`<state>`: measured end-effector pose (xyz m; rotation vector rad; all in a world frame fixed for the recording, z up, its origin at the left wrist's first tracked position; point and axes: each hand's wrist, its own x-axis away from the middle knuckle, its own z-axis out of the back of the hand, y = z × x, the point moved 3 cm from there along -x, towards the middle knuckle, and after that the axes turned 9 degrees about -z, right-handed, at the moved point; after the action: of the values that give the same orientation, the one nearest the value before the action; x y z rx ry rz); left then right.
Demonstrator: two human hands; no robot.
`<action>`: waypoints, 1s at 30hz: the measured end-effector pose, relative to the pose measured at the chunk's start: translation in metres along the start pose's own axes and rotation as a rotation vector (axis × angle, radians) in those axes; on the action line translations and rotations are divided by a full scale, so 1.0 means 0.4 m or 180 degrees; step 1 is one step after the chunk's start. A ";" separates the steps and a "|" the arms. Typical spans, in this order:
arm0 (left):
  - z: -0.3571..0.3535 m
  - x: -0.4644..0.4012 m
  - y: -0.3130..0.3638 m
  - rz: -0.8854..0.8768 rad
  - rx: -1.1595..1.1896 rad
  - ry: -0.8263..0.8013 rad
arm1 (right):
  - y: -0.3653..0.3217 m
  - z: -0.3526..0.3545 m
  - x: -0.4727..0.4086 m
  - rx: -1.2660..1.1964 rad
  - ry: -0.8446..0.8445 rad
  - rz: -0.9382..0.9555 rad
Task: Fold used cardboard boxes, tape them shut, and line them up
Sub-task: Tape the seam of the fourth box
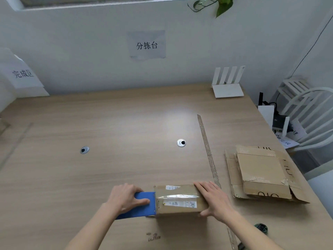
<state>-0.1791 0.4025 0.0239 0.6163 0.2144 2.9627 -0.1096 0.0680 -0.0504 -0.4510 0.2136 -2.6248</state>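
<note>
A small brown cardboard box (pixel 178 201) stands on the wooden table (pixel 108 127) near its front edge, with clear tape and white labels across its top. My left hand (pixel 126 195) grips a blue tape dispenser (pixel 140 206) whose end is against the box's left side. On the box's right end rests my right hand (pixel 214 199), fingers straight over the top and thumb down the front face.
A stack of flattened cardboard boxes (pixel 259 174) lies at the right. A long strip (pixel 209 152) runs across the table beside it. A white router (pixel 228 87) stands at the back right, a white chair (pixel 310 112) beyond the table's right edge. Two cable holes (pixel 181 142) sit mid-table.
</note>
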 end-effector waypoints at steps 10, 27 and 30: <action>-0.023 0.040 -0.103 0.0201 0.0195 0.0081 | 0.002 -0.009 -0.005 0.0041 -0.0021 -0.0071; 0.071 0.011 -0.121 0.0062 0.0079 0.0293 | -0.001 -0.012 -0.005 0.0078 -0.0049 -0.0121; 0.105 0.009 -0.116 0.0003 -0.0076 0.0312 | -0.005 -0.009 -0.006 0.0106 -0.0072 -0.0138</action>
<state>-0.1618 0.4536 0.0561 0.4690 0.1868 2.9947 -0.1099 0.0712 -0.0539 -0.4788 0.1542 -2.6598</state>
